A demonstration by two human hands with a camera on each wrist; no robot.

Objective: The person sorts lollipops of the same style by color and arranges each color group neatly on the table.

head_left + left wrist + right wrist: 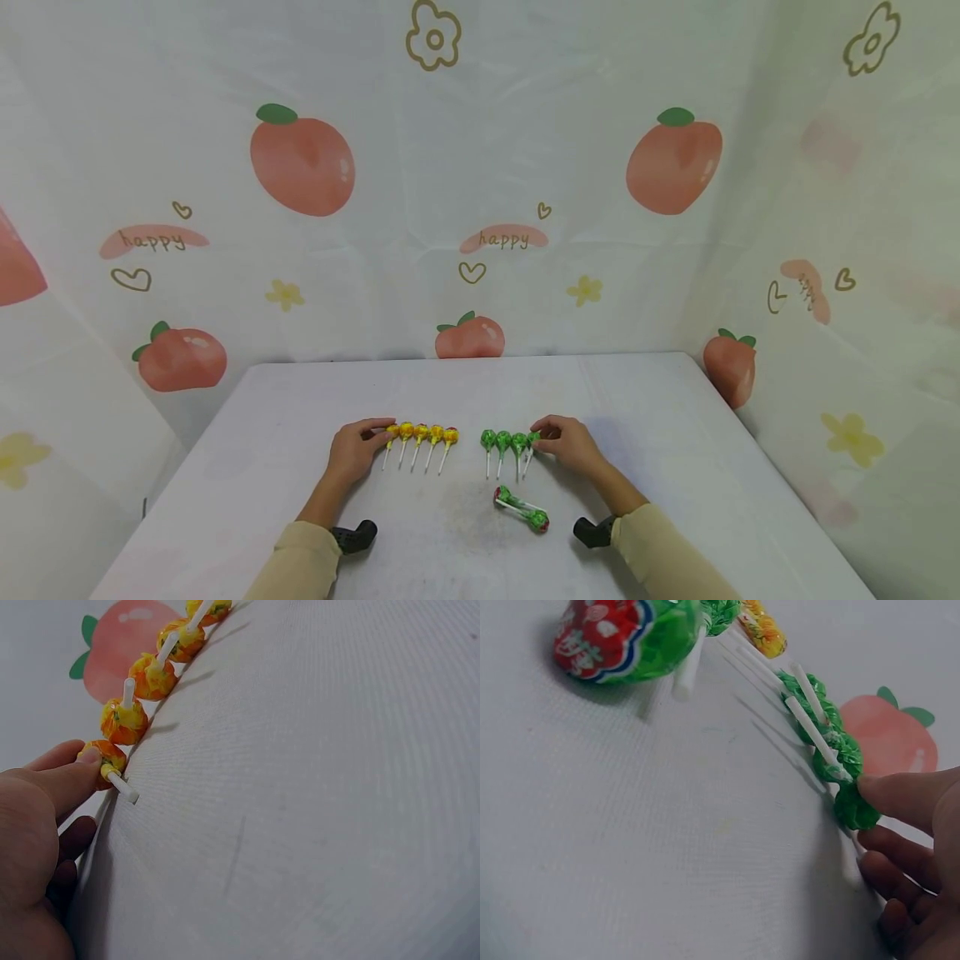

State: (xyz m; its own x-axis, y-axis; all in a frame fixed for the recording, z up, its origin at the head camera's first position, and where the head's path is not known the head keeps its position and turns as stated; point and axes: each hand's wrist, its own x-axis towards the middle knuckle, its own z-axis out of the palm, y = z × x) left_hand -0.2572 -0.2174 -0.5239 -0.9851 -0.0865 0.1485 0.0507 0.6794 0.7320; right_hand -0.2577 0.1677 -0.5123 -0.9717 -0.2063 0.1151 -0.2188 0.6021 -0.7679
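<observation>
My left hand [354, 450] pinches the candy head of the yellow lollipop [110, 760] at the left end of a row, thumb on its near side. Several more yellow lollipops [421, 432] run to the right of it, white sticks toward me. On the other side, my right hand [573, 447] pinches the rightmost green lollipop [856, 808] between thumb and fingers. Beside it stretches a row of green lollipops [503, 439], sticks also toward me. A gap separates the two colour rows.
Two loose green lollipops with red on their wrappers, one nearer me [537, 521] and one farther [502, 495], lie head to tail in front of the green row. The white table [420, 550] meets a fruit-printed curtain [375, 292] behind and at the sides.
</observation>
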